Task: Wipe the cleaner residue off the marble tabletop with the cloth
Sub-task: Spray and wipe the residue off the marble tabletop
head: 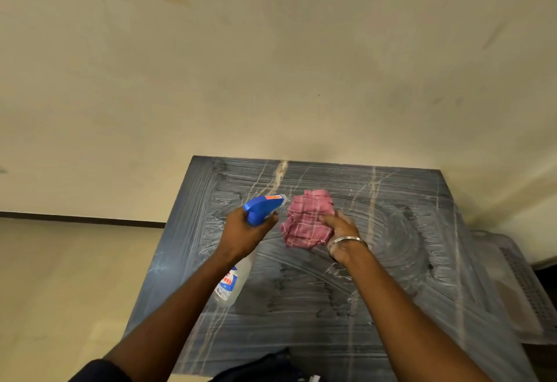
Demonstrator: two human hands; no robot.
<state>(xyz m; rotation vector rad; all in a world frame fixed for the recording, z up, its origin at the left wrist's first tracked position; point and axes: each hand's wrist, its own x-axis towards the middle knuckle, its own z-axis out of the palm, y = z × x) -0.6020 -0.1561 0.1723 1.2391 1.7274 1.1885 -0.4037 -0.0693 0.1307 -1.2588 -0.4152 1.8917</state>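
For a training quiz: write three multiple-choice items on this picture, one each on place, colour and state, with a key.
1. Where is the cloth? A. on the floor B. in the right hand C. hung on the wall
2. The bottle's spray head is? A. blue B. green C. yellow
3. The tabletop is? A. clean and dry B. streaked with residue C. covered by paper
Key: B, that hand grips the cloth; A, the head by the left hand is blue; B, white swirls cross the marble.

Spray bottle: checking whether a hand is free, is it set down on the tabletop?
No, the left hand grips the spray bottle by its blue head, tilted.
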